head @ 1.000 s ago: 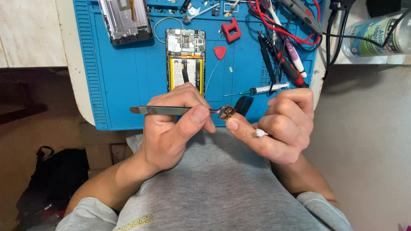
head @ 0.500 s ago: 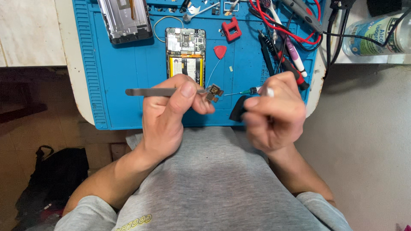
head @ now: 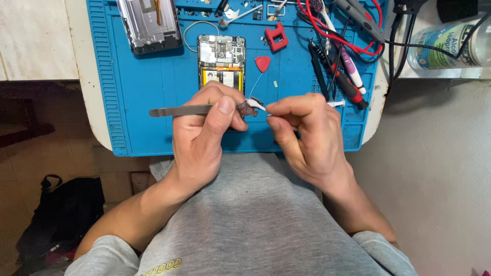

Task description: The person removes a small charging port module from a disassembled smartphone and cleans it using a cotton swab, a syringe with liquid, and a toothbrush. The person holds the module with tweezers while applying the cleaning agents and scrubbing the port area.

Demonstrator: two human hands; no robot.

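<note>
Your right hand (head: 307,135) has come back in close to your left hand (head: 207,133), so the two now almost touch. Your left hand pinches shiny metal tweezers (head: 179,110), and their tips grip a small dark part (head: 250,108) to keep it steady. Your right hand pinches a thin white swab (head: 260,106) against that part. Just beyond your hands, an opened phone (head: 221,62) lies on the blue rubbery mat (head: 148,82).

Opened phone (head: 221,64) behind tweezers (head: 184,109), seemingly.
</note>
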